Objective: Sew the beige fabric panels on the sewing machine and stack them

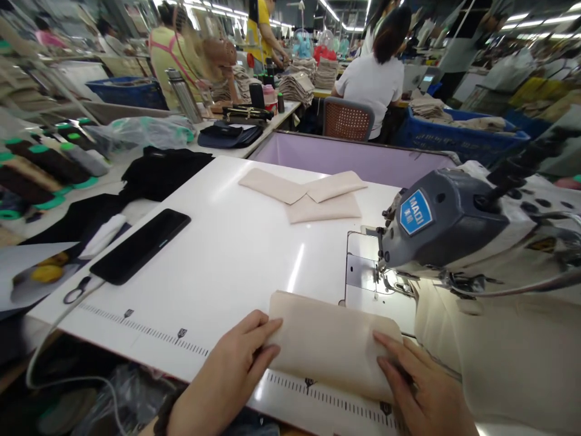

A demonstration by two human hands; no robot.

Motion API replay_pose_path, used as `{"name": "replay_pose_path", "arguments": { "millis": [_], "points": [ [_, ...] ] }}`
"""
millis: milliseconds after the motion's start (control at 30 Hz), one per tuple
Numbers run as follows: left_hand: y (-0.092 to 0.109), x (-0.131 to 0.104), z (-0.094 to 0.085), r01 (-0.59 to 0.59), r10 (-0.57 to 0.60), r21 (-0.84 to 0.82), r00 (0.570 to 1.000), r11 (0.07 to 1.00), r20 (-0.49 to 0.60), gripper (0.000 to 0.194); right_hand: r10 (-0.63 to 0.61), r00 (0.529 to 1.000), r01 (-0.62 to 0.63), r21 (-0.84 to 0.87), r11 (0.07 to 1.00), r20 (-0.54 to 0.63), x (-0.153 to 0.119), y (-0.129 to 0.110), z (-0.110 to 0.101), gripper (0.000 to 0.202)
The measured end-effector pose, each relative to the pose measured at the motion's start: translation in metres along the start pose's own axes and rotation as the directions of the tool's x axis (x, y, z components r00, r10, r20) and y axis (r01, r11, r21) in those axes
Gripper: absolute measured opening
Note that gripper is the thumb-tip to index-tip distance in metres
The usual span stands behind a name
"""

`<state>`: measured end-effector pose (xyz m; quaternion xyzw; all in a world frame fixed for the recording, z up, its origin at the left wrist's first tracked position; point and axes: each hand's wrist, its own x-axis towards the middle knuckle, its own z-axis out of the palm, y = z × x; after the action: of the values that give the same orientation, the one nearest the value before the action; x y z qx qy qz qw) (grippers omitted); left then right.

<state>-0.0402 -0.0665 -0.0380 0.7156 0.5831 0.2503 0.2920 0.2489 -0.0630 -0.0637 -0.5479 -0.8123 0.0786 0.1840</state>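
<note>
A beige fabric piece (331, 345) with rounded upper corners lies at the front of the white sewing table (218, 242). My left hand (240, 363) pinches its left edge between thumb and fingers. At the opposite edge, my right hand (415, 375) grips it the same way. Just beyond the fabric is the sewing machine (449, 212), its needle and presser foot (380, 272) over a metal plate. Larger beige cloth (503, 357) hangs and spreads under the machine arm at right. Several cut beige pieces (308, 194) overlap farther back on the table.
A black phone (140, 245) with a white cable lies at left. Thread cones (49, 163) and black cloth (167, 169) stand beyond the left edge. A lilac-walled bin (345, 157) sits behind the table. Co-workers (372, 85) sit and stand farther back. A printed ruler scale (154, 330) runs along the front edge.
</note>
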Motion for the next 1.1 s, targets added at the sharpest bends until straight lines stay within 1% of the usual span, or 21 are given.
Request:
{"name": "replay_pose_path", "arguments": {
  "millis": [67, 200, 267, 467, 633, 767, 933, 1033, 1100],
  "points": [
    [0.001, 0.000, 0.000, -0.004, 0.004, -0.009, 1.000, 1.000, -0.002, 0.025, 0.003, 1.000, -0.004, -0.029, 1.000, -0.004, 0.000, 0.001, 0.001, 0.034],
    [0.001, 0.002, 0.001, -0.011, 0.011, 0.003, 1.000, 1.000, -0.028, 0.024, -0.102, 0.995, 0.101, -0.093, 0.991, -0.007, 0.000, 0.007, 0.002, 0.033],
    [0.001, 0.004, 0.003, -0.008, 0.009, 0.011, 0.999, 1.000, -0.046, 0.024, -0.128, 0.992, 0.127, -0.108, 0.986, -0.005, -0.001, 0.010, 0.002, 0.033],
    [0.002, 0.007, 0.005, -0.013, 0.016, 0.040, 0.998, 0.999, -0.066, 0.022, -0.109, 0.994, 0.109, -0.109, 0.988, 0.002, -0.002, 0.014, 0.003, 0.033],
    [0.001, 0.004, 0.008, -0.017, 0.025, 0.100, 0.996, 0.995, -0.086, 0.024, -0.151, 0.988, 0.147, -0.167, 0.975, -0.011, -0.001, 0.017, 0.003, 0.033],
    [-0.001, 0.004, 0.009, -0.035, 0.044, 0.087, 0.993, 0.996, -0.107, 0.025, -0.131, 0.991, 0.127, -0.186, 0.974, -0.009, -0.002, 0.018, 0.004, 0.036],
    [0.000, 0.004, 0.009, -0.016, 0.024, 0.072, 0.994, 0.997, -0.104, 0.026, -0.114, 0.993, 0.115, -0.168, 0.979, 0.013, -0.005, 0.020, 0.004, 0.035],
    [0.000, 0.003, 0.009, -0.015, 0.021, 0.054, 0.994, 0.998, -0.107, 0.027, -0.114, 0.994, 0.112, -0.157, 0.981, -0.002, -0.007, 0.023, 0.004, 0.034],
    [0.000, 0.003, 0.009, -0.018, 0.023, 0.052, 0.994, 0.999, -0.108, 0.027, -0.092, 0.996, 0.091, -0.136, 0.987, -0.005, -0.007, 0.024, 0.004, 0.033]
  ]
}}
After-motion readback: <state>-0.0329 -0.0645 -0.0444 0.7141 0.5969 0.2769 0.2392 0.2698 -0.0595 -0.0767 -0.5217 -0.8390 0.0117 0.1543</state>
